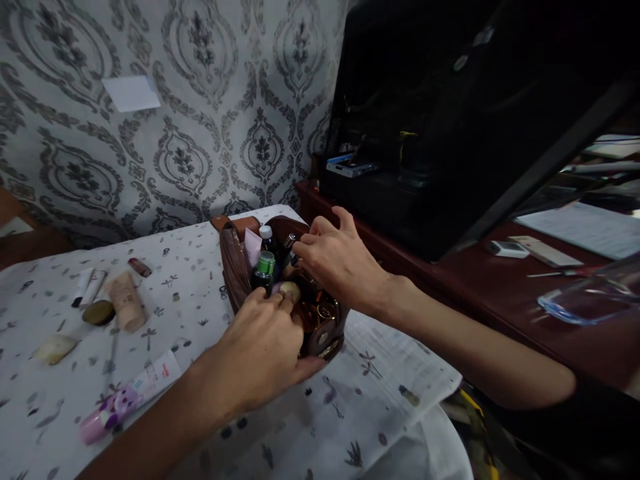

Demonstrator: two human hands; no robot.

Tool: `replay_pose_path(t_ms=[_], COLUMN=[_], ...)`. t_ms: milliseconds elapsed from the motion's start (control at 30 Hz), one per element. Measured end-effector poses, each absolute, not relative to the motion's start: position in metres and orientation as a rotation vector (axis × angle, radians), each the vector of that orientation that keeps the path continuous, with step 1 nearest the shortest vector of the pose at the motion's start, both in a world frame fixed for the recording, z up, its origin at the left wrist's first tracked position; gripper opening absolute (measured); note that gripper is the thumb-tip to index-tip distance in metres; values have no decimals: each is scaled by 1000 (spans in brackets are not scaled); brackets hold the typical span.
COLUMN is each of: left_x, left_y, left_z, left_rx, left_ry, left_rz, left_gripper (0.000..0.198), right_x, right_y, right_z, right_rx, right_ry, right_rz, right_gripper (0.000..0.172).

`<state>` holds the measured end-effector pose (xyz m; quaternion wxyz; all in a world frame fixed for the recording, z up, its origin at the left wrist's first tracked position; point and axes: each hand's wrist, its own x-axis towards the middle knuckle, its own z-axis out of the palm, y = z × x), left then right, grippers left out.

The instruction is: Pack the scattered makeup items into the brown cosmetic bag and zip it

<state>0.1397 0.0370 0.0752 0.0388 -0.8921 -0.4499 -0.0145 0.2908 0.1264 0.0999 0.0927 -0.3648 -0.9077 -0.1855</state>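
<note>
A brown bag (pixel 235 267) stands open on the cloth, packed with small items. Inside it are a bottle with a green cap (pixel 266 263), a dark bottle with a white cap (pixel 266 233), a pale pink tube (pixel 253 245), a round cream-coloured item (pixel 290 291) and gold-rimmed round pieces (pixel 326 311). My left hand (pixel 260 347) is closed over the bag's near side, fingers reaching inside by the cream item, thumb low outside. Over the far right part of the opening, my right hand (pixel 345 257) has its fingers pinched together near a dark, silver-topped tube; what they hold is unclear.
On the patterned tablecloth (pixel 200 360) at left lie a pink-and-white tube (pixel 130 400), a beige tube (pixel 126 301), a round compact (pixel 99 313), a shell-like piece (pixel 54 349) and a lipstick-like tube (pixel 139 267). A red-brown desk (pixel 505 293) with a large dark screen (pixel 430 120) stands right.
</note>
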Motion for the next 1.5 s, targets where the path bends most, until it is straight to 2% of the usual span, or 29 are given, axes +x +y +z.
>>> replay_pose_path(t_ms=[200, 467, 700, 967, 1200, 1500], left_x=[140, 137, 141, 141, 141, 140], left_y=[36, 35, 36, 38, 37, 38], left_z=[77, 72, 82, 77, 80, 81], left_rx=[-2732, -2719, -2750, -2716, -2734, -2742], left_ry=[-1427, -1391, -1470, -1423, -1460, -1458], left_rz=[-11, -132, 31, -14, 55, -7], left_gripper=[53, 52, 55, 58, 49, 49], right_x=[286, 286, 284, 281, 283, 292], right_y=[132, 141, 135, 139, 138, 142], right_z=[103, 101, 109, 108, 105, 100], right_rx=[-1128, -1122, -1135, -1217, -1182, -997], right_ry=[-2719, -2737, -2819, -2830, -2804, -2777], right_rz=[-540, -613, -689, -679, -644, -725], right_gripper=[21, 23, 24, 25, 17, 22])
